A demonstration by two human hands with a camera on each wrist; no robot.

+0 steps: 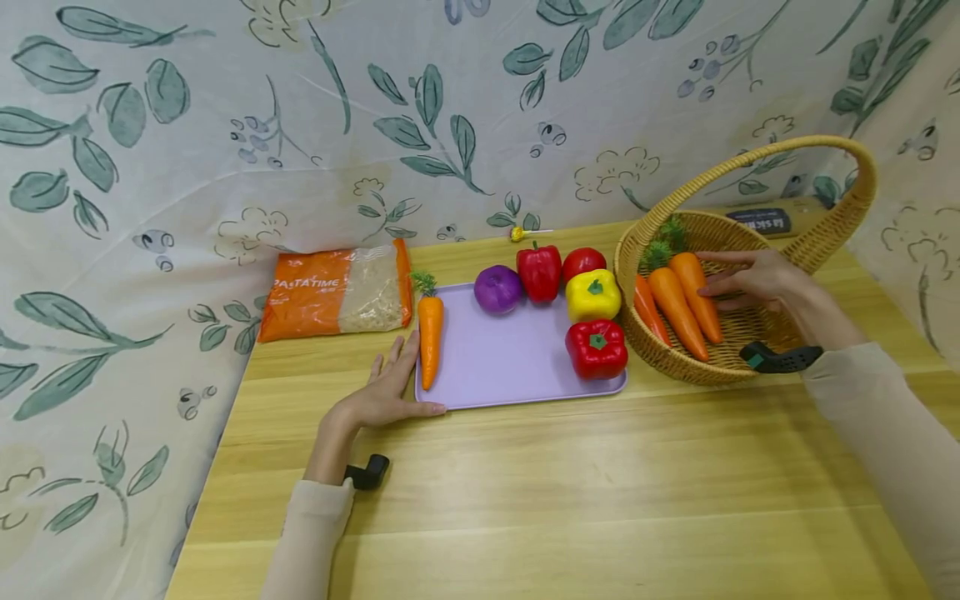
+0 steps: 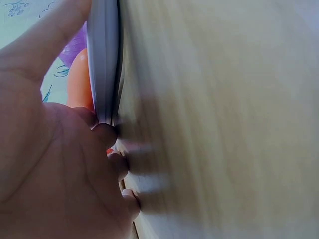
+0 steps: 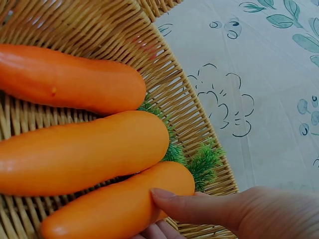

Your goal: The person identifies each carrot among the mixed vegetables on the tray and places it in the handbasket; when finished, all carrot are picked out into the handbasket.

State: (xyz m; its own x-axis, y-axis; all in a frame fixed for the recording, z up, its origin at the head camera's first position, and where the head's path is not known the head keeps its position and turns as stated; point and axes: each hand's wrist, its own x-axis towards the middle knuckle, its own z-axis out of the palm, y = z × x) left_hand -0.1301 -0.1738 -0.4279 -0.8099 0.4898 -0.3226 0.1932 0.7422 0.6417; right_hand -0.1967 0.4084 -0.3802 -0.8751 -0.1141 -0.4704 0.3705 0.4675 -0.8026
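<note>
My right hand (image 1: 757, 283) reaches into the wicker basket (image 1: 645, 350) and pinches the rightmost carrot (image 1: 696, 296). In the right wrist view the thumb lies on top of this carrot (image 3: 119, 206), with fingers curled at its underside. Two more carrots (image 3: 84, 154) lie beside it, their green tops against the basket wall. My left hand (image 1: 382, 387) rests at the left front corner of the lilac tray (image 1: 502, 354), fingers spread along its edge. Just inside that edge lies a single carrot (image 1: 431, 337), leafy end at the back.
On the tray's right and back stand a purple onion-like vegetable (image 1: 497, 289), red peppers (image 1: 596, 349), a yellow pepper (image 1: 593, 296) and a tomato (image 1: 583, 263). An orange pasta bag (image 1: 307, 296) lies left of it. The basket's tall handle (image 1: 750, 158) arches over the right side.
</note>
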